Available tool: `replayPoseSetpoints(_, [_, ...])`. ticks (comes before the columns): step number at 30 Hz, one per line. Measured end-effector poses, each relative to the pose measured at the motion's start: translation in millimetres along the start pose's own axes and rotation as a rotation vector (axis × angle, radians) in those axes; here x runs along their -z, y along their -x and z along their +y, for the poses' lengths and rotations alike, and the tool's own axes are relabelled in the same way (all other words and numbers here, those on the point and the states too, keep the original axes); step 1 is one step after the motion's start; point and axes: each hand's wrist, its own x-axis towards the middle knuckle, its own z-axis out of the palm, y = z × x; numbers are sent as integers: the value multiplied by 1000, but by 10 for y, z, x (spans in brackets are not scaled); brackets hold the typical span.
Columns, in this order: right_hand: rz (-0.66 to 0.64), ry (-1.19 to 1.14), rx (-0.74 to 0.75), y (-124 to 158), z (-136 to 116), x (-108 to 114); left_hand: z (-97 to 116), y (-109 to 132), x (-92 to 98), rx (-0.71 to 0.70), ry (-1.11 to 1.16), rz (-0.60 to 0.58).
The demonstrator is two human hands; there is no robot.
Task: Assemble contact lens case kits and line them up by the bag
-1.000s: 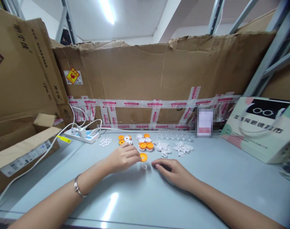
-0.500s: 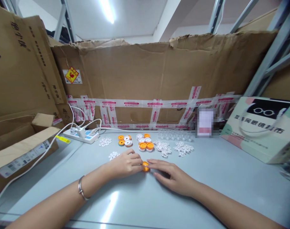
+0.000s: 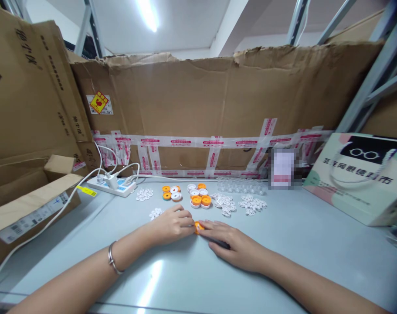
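Both of my hands meet over a small orange round plastic piece [image 3: 198, 227] on the table. My left hand [image 3: 174, 224] comes in from the left and grips its edge between closed fingers. Opposite it, my right hand [image 3: 235, 244] lies with fingers together over the piece's right side, the fingertips touching it. A dark narrow strip [image 3: 219, 242] shows between the right thumb and fingers; whether it is a tool or shadow I cannot tell. Just beyond sit orange and white round pieces [image 3: 200, 200], some stacked, with a second orange and white group [image 3: 171, 192] to their left.
Small white parts [image 3: 226, 205] lie in several heaps, including one on the right [image 3: 252, 204]. Clear plastic pieces [image 3: 242, 186] line the back. A power strip [image 3: 116, 185] with cables and an open carton [image 3: 35, 205] stand left; a printed carry box [image 3: 358, 179] stands right.
My right hand has shifted slightly left, its fingers closing down over the orange piece, and the gap at the thumb now shows dark. My left hand has stayed in place.
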Motion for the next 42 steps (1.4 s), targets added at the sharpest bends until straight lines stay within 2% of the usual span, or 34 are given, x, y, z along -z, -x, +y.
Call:
replayPoseSetpoints(7, [-14,-31,-9,-10,-22,0,32,9,-10,47,26,-36])
replayPoseSetpoints(10, [19,-105,-35,11,-16,7,-64,43,115,150,81,-4])
replayPoseSetpoints(12, [67,-137,-70,22,-3,11,-203,137,288,323,136,14])
replayPoseSetpoints(14, [122,-150,-102,25,10,13,-373,305,497,573,208,-74])
replayPoseSetpoints(15, [144,-154,-113,24,14,12,-456,413,596,734,233,-145])
replayPoseSetpoints(17, [167,-165,-123,19,18,10,-599,648,743,1034,268,-413])
replayPoseSetpoints(19, [185,-177,-119,13,16,5,-696,865,801,1113,307,-551])
replayPoseSetpoints(22, [206,-189,-112,9,9,0,-774,1075,746,1161,381,-676])
replayPoseSetpoints(25, [205,-189,-114,12,4,0,-812,1141,637,1166,447,-723])
replayPoseSetpoints(30, [198,-186,-116,18,-2,5,-835,1122,537,1177,454,-721])
replayPoseSetpoints(42, [204,-201,-100,9,-8,1,-811,1114,509,1162,439,-691])
